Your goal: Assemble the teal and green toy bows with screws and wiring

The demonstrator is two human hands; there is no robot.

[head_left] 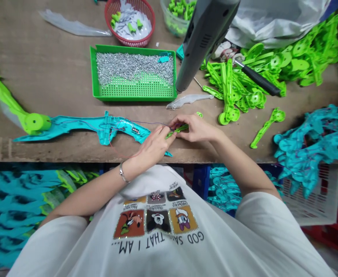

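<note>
Now both hands meet at bench (56, 77) front edge — left hand (154, 146) and right hand (198, 129) each pinching thin green part (178, 130) between fingertips. Part lies just right of teal shell (99, 127); shell's wires (145, 123) run toward it. Tray (134, 91) with screws (134, 67) behind, screwdriver (203, 38) hanging above — green pile (243, 84) right, teal pile (310, 146) far right.

Only one view: a head-worn cam, looking forward and steeply down past the wearer's own shirt (169, 238) at the workbench (42, 69). Bench fills the upper half, shirt the lower. Pretty close in, too: the green strip (178, 130) pinched between left hand (154, 148) and right hand (197, 129) sits mid-frame.
</note>
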